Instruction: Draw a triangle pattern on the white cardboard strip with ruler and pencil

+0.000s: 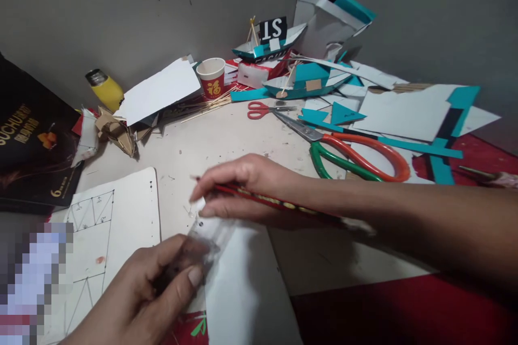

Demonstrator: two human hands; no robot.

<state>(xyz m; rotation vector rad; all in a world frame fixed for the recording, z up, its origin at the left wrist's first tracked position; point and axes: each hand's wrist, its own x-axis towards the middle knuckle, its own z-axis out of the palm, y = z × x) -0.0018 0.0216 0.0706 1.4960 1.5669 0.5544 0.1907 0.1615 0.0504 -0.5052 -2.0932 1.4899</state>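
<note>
My left hand (162, 285) is closed on a clear plastic strip (214, 237) with a small hole near its top end; the strip is blurred and I cannot tell its exact kind. My right hand (246, 188) is closed around a slim red pencil (275, 200) with a gold pattern, its thin end pointing left past the fingers. Its fingertips meet at the strip's top end, over a small white bit. Beneath the strip lies a sheet of white card (246, 285). Left of my hands rests a notebook page (133, 215) with ruled drawings.
Large scissors (348, 153) and small red scissors (259, 110) lie beyond my hands. Behind stand a paper cup (211, 78), two card boats (309, 83), thin sticks and a yellow bottle (106, 91). Card scraps (400, 113) pile up right; a dark box (32, 140) stands left.
</note>
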